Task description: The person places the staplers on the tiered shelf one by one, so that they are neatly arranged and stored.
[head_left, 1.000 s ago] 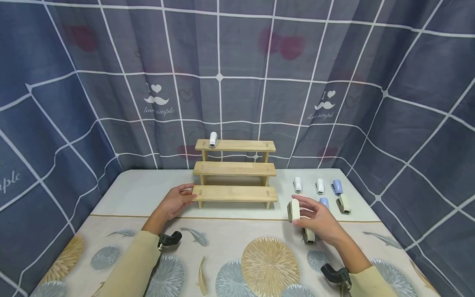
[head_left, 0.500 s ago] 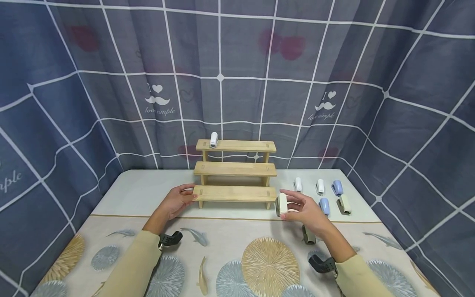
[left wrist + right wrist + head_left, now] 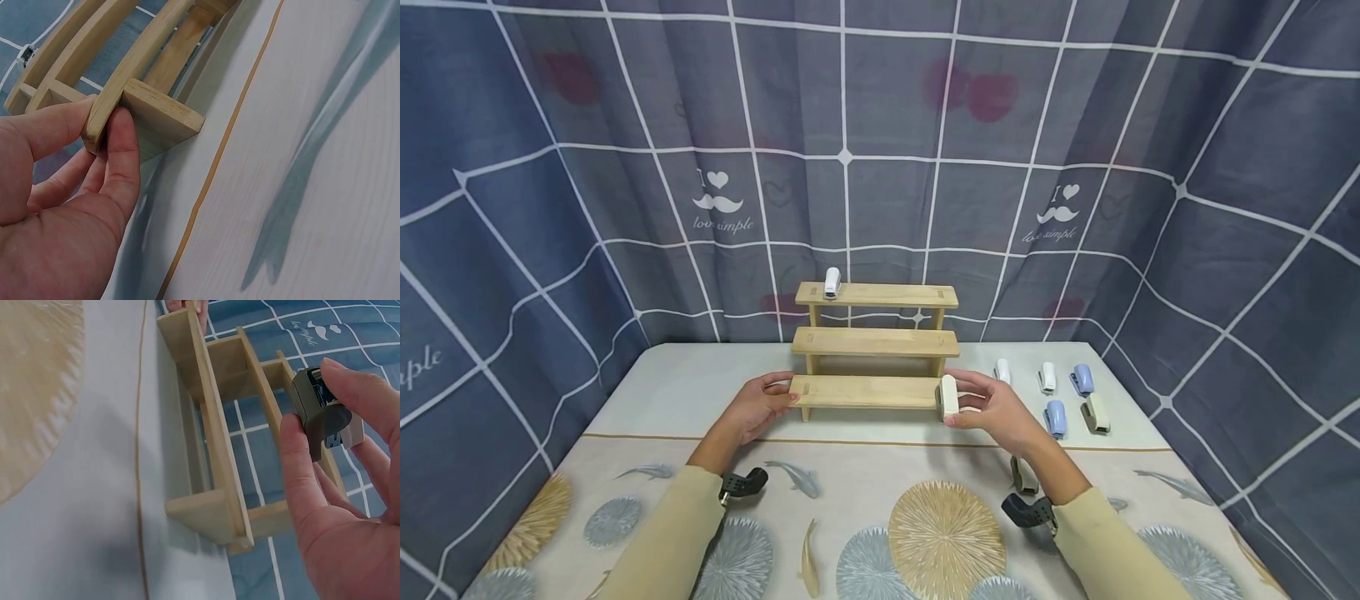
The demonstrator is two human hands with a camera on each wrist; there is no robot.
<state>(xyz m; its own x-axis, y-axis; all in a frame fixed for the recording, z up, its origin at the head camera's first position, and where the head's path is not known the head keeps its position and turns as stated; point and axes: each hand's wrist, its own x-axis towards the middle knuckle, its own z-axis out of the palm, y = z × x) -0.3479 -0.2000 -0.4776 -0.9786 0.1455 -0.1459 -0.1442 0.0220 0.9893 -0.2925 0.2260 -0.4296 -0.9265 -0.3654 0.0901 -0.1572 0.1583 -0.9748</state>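
Note:
A three-step wooden shelf (image 3: 872,392) stands at the table's back. At the left end of its lowest step, my left hand (image 3: 758,408) pinches the board; thumb and fingers lie on either side of it in the left wrist view. My right hand (image 3: 996,408) grips a small cream and dark grey-green stapler (image 3: 948,398) at the right end of that step. In the right wrist view the stapler (image 3: 315,409) is held between thumb and fingers; whether it touches the board I cannot tell. A white stapler (image 3: 832,282) sits on the top step, left side.
Right of the shelf lie more small staplers: a white one (image 3: 1047,377), another white one (image 3: 1002,371) partly behind my right hand, two blue ones (image 3: 1081,380) and a cream one (image 3: 1096,413). Another dark one (image 3: 1022,475) lies under my right wrist. A checked curtain (image 3: 880,200) surrounds the table.
My right hand has moved left with the stapler, from beside the staplers on the table to the right end of the lowest step. The left hand keeps its place on the shelf.

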